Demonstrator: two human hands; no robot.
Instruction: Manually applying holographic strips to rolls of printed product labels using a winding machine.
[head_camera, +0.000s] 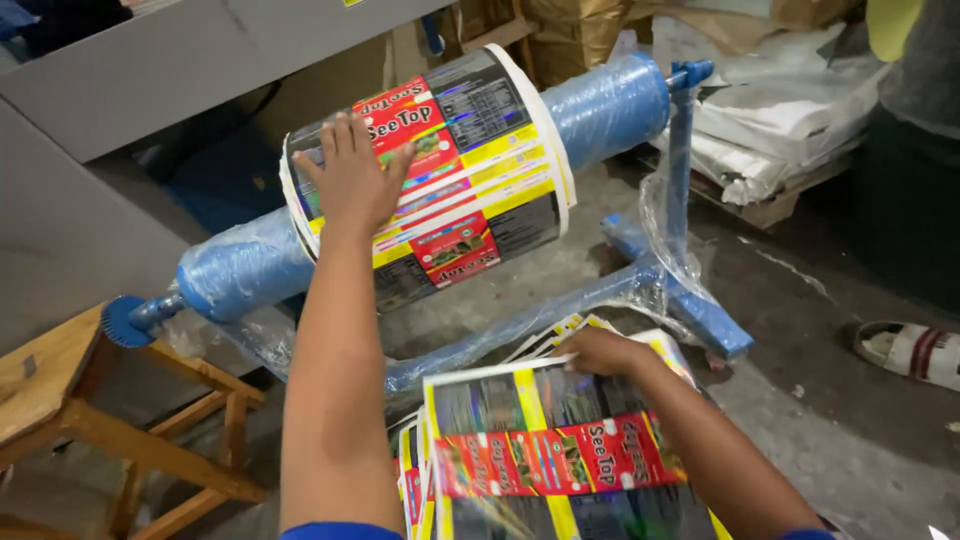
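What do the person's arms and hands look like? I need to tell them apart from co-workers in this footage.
Both forearms are bare, with blue sleeve edges showing only near the elbows. The left hand and right hand wear no gloves; no rings, watch or bands are visible.

I saw the printed film roll (455, 170) banded red, yellow, black and white — the loose sheets (555, 450) matched it; the spindle stand (610, 105) was blue, the stool (70, 390) tan wood.
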